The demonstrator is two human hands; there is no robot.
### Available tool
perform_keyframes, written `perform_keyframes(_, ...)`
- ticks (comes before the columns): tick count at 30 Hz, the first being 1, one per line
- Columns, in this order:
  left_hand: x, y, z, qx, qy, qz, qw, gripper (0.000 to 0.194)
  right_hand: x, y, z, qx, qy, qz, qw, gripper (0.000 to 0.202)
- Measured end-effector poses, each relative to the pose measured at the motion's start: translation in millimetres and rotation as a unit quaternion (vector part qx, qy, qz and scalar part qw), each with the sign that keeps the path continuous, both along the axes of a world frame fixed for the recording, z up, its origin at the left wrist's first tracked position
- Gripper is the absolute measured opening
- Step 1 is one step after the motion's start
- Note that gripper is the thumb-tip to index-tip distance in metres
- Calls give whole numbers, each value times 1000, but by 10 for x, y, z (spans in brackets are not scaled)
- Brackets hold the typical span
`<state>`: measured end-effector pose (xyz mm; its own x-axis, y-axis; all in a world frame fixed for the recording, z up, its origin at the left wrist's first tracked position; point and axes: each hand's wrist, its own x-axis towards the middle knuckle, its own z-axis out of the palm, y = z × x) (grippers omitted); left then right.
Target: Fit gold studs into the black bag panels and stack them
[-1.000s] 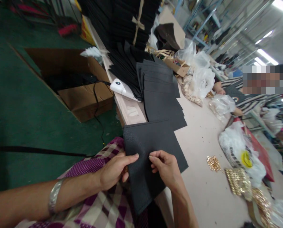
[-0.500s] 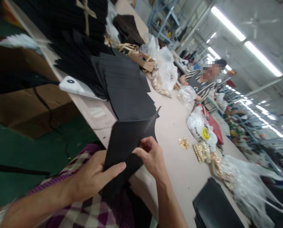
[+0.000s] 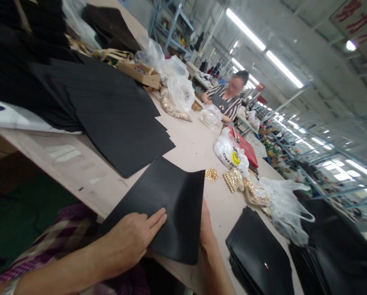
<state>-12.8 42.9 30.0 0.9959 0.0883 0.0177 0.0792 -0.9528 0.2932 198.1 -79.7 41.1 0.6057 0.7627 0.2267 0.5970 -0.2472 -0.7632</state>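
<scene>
"Strip lights (image 3: 246, 28) run across the workshop, and a co-worker (image 3: 222, 105) is at the far side of the pale table (image 3: 186, 137). What's different at the near edge?"

"Black panel (image 3: 174, 192), mostly. A second ago a patterned face was uppermost, with fingertips pinching something tiny against it. Now a smooth face shows, slightly bowed, and the panel slants over the table's edge towards the lap."

"And the hands?"

"Left hand (image 3: 137, 233) lies on top, two fingers out straight. Its thumb is out of sight, so I can't tell whether it grips. Right hand (image 3: 206, 225) is at the right-hand edge, its fingers hidden behind."

"Does it have the tiny thing?"

"Can't tell. My reading is that the work has passed to the panel's other side, with the left hand steadying the front."

"Anything else worth noting?"

"Loose gold pieces (image 3: 211, 174) sit just beyond the panel's far right corner. A fanned stack of dark sheets (image 3: 115, 119) lies to the left. To the right, a black pile (image 3: 257, 246) carries one gold fitting (image 3: 266, 265); only part of that pile showed half a second ago, without the fitting in sight."
</scene>
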Motion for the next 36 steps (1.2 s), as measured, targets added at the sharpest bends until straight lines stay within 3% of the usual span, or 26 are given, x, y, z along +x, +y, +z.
perform_keyframes(4,-3,-22,-10,-20,5,15,1000,79,631,-136,-100,-156,-183,-116,964,33)
perform_keyframes(8,-32,-4,-11,-42,2,15,999,74,1176,-67,-88,-216,-227,-160,936,38)
perform_keyframes(12,-46,-19,-43,-44,7,22,999,78,1403,101,-30,-280,-265,-143,912,33)
perform_keyframes(17,-49,-21,-53,-44,8,12,999,78,1448,279,41,-355,-297,-122,878,26)
perform_keyframes(23,-55,-2,-54,-15,-25,-9,1000,79,1415,446,80,-386,-291,-151,862,24)
perform_keyframes(26,-65,3,-37,-4,-55,-12,998,77,1345,448,145,-366,-266,-158,878,28)
perform_keyframes(29,-85,7,-46,6,-86,-6,996,73,1088,378,203,-333,-222,-130,907,30)
perform_keyframes(32,-107,1,-91,10,-111,-8,994,71,594,256,181,-218,-26,-63,974,32)
perform_keyframes(33,-113,-3,-110,11,-118,-8,993,71,403,216,158,-170,62,-40,983,34)
perform_keyframes(36,-126,-8,-159,15,-134,-5,991,67,-109,139,92,-113,221,10,969,34)
